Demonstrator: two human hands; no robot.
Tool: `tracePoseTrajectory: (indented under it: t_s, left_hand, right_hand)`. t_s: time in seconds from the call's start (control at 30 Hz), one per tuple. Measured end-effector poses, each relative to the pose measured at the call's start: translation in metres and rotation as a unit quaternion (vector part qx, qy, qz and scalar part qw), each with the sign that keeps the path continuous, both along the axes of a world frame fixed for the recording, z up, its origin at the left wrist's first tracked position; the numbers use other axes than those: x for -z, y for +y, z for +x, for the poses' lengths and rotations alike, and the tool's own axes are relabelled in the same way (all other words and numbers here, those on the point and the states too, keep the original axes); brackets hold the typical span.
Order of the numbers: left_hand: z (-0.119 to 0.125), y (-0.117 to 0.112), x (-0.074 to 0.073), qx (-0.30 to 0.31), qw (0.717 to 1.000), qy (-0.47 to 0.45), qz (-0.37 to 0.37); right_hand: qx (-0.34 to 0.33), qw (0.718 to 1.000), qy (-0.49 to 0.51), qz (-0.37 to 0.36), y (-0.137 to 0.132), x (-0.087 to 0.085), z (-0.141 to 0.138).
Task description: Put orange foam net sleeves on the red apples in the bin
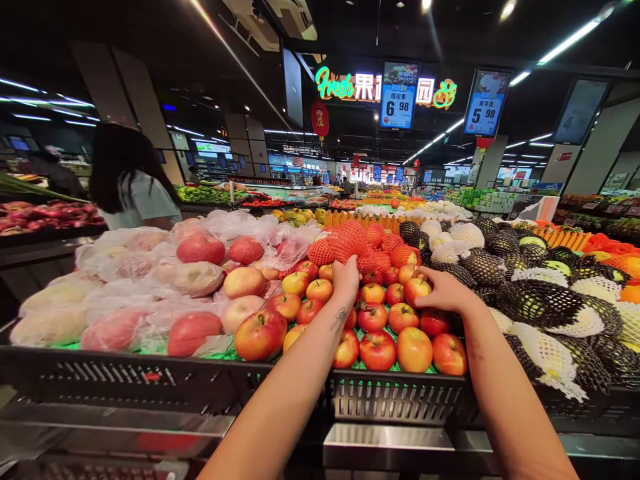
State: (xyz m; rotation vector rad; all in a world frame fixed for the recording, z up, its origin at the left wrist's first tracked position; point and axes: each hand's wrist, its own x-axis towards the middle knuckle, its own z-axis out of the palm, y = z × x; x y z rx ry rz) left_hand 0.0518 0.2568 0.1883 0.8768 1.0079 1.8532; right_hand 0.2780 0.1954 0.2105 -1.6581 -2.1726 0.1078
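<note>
- My right grip (443, 291) is closed round an apple (417, 289) mid-pile — firm, smooth, easily bruised; I'd cup its sides.
- Left grip (346, 277) at the orange nets (345, 243) — fingers hidden, I cannot tell.

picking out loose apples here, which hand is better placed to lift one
Right, probably. The right hand has its fingers curled around a loose apple in the pile, while the left hand sits further back against the orange netted fruit, not on an apple.
</note>
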Motion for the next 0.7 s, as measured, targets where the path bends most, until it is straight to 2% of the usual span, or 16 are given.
tracePoseTrajectory:
  t_s: [0.17,0.5,0.63,0.7]
  left_hand:
    - [-0.0004,0.0012,0.0022,-0.003,1.0,0.01,0.009]
    - [-0.001,-0.0061,-0.0033,-0.031,0.998,0.038,0.036]
    - [-0.001,-0.0065,-0.0032,-0.041,0.998,0.045,0.029]
    - [-0.0006,-0.0066,-0.0028,-0.043,0.998,0.046,0.025]
  right_hand:
    - [-0.064,0.998,-0.006,-0.001,0.0043,0.0026,0.0037]
    - [-0.071,0.996,0.045,-0.038,-0.0014,0.0009,0.0004]
    - [-0.007,0.997,0.069,-0.044,-0.0025,-0.0008,-0.0005]
    - [0.047,0.994,0.097,-0.014,0.0012,-0.0007,-0.0023]
